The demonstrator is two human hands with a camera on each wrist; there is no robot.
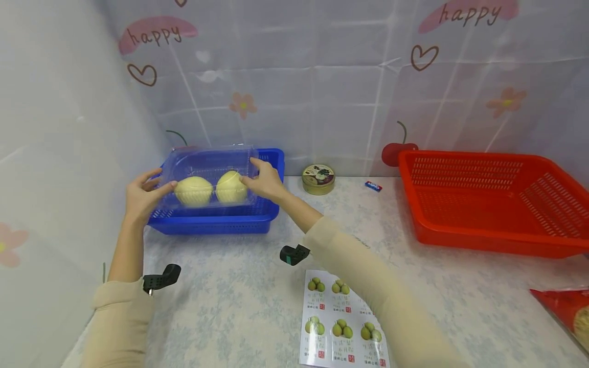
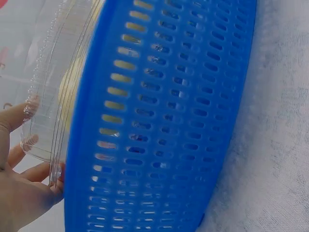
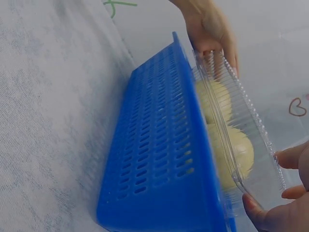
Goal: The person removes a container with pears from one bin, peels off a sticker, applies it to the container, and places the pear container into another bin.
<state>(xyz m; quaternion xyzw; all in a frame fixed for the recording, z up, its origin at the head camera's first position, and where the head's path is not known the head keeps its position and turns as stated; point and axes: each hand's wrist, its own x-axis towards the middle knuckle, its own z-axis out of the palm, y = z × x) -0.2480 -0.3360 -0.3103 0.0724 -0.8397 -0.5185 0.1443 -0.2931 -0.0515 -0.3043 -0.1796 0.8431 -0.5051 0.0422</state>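
A clear plastic clamshell box (image 1: pixel 213 157) is held over the blue basket (image 1: pixel 211 227), overlapping its rim in the wrist views. Inside sit two round, pale-yellow, ridged things (image 1: pixel 194 191) with fringed edges, side by side near the front. My left hand (image 1: pixel 141 198) grips the box's left end, thumb on the near side. At the right end my right hand (image 1: pixel 268 182) pinches the box's edge between thumb and fingers. In the right wrist view, the box (image 3: pixel 258 123) shows both hands at its opposite ends.
A round tin (image 1: pixel 318 179) and a small blue-red wrapper (image 1: pixel 373 186) lie right of the blue basket. A red basket (image 1: pixel 488 240) stands at far right, with a red bag (image 1: pixel 559 301) nearer. A sheet of pear stickers (image 1: pixel 329 317) lies in front, partly under the right sleeve.
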